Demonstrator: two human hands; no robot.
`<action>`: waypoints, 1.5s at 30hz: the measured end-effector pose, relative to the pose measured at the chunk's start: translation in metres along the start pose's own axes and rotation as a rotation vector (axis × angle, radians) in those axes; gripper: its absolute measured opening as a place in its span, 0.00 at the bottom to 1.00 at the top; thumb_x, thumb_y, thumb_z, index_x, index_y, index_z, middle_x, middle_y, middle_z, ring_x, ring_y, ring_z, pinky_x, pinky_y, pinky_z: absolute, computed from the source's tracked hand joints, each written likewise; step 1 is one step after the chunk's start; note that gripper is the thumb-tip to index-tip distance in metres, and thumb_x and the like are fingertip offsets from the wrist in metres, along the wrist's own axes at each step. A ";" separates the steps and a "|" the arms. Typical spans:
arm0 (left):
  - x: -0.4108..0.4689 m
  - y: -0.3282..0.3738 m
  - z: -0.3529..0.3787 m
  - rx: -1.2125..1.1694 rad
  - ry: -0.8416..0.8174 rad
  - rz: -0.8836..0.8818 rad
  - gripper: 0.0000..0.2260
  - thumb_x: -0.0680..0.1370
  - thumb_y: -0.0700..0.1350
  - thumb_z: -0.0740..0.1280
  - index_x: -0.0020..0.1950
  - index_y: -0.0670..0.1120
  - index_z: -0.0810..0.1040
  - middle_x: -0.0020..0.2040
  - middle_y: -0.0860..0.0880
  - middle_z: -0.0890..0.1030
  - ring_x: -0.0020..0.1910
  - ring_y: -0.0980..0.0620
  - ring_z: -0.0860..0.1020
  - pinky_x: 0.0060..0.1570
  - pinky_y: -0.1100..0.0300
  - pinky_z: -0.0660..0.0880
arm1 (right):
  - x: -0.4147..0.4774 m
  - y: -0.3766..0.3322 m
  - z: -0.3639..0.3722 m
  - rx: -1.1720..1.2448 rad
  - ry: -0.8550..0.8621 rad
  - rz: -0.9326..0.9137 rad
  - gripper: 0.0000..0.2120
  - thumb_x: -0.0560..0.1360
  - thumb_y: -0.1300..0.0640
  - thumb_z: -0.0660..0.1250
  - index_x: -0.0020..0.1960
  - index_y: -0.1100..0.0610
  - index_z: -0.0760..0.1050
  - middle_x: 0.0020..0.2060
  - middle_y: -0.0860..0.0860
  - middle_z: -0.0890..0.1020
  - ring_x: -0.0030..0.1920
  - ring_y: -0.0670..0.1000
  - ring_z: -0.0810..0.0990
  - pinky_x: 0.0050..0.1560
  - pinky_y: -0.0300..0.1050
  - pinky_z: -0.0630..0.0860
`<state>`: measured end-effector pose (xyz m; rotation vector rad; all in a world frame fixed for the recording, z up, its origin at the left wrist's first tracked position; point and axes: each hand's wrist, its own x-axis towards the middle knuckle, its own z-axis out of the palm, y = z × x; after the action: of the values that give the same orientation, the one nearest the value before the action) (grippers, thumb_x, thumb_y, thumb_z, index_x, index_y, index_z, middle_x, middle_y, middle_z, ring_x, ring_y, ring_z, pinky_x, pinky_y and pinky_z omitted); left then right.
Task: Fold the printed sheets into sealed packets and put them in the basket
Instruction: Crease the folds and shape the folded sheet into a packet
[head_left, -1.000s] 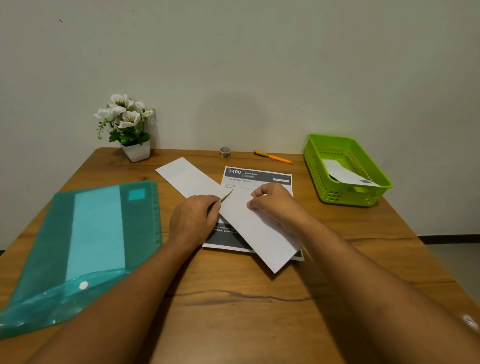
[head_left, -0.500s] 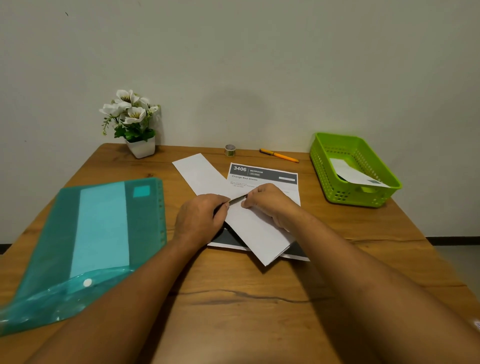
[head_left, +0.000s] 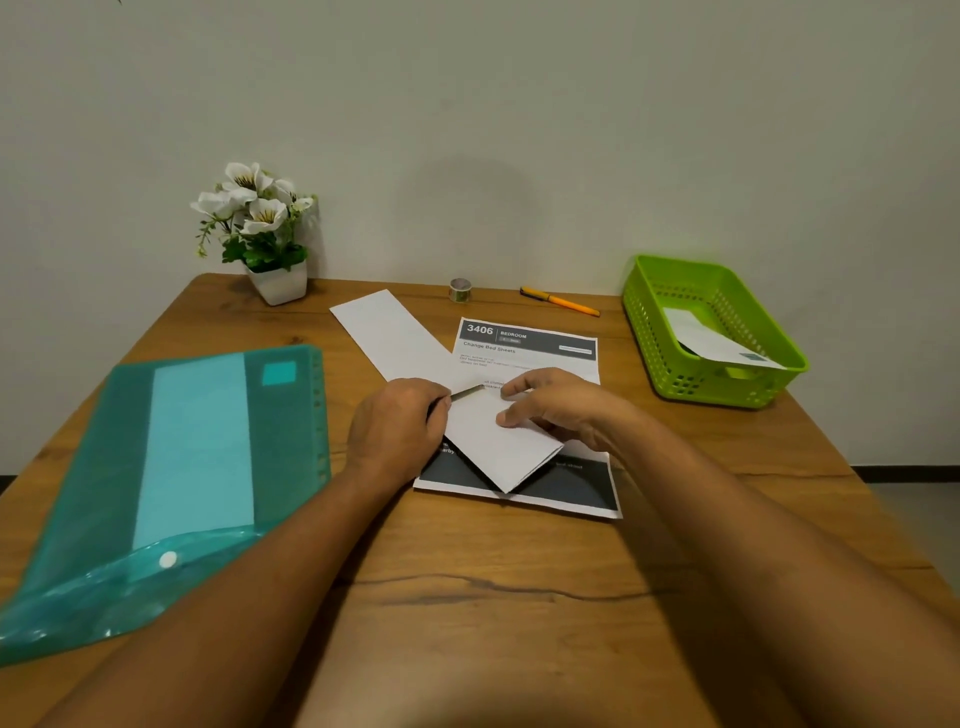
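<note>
Pressed flat at frame centre: folded paper, under loosely spread fingertips of right hand. Pinched in curled left hand: thin strip, at paper's upper edge.

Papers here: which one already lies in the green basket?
The small folded packet at far right; the long white strip and the 3406 sheet lie on the table.

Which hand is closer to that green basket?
Right. The right hand lies on the folded sheet, left of the green basket; the left hand, pinching a thin strip, is farther left.
</note>
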<state>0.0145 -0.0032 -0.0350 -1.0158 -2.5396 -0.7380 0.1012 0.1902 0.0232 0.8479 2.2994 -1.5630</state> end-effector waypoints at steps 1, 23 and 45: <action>0.000 0.000 0.000 0.003 0.002 0.007 0.11 0.82 0.48 0.66 0.58 0.49 0.86 0.52 0.51 0.87 0.49 0.51 0.83 0.42 0.56 0.80 | 0.000 0.002 -0.001 0.007 0.002 0.005 0.23 0.72 0.62 0.78 0.65 0.55 0.77 0.56 0.53 0.82 0.57 0.55 0.82 0.60 0.52 0.81; 0.000 -0.002 -0.002 -0.065 0.028 0.017 0.10 0.83 0.48 0.67 0.60 0.47 0.85 0.54 0.50 0.86 0.50 0.52 0.82 0.45 0.56 0.80 | -0.004 -0.002 0.008 0.153 -0.046 0.019 0.22 0.74 0.63 0.77 0.65 0.56 0.73 0.57 0.60 0.83 0.39 0.51 0.82 0.31 0.41 0.78; 0.000 -0.001 -0.005 -0.133 0.029 -0.017 0.10 0.83 0.48 0.66 0.60 0.48 0.85 0.53 0.51 0.86 0.48 0.53 0.81 0.42 0.61 0.73 | 0.001 0.006 0.023 0.615 -0.054 -0.020 0.23 0.75 0.74 0.71 0.66 0.61 0.71 0.42 0.61 0.85 0.37 0.55 0.87 0.40 0.51 0.87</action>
<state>0.0139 -0.0067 -0.0315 -1.0183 -2.5055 -0.9297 0.1012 0.1714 0.0093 0.8880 1.7976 -2.3154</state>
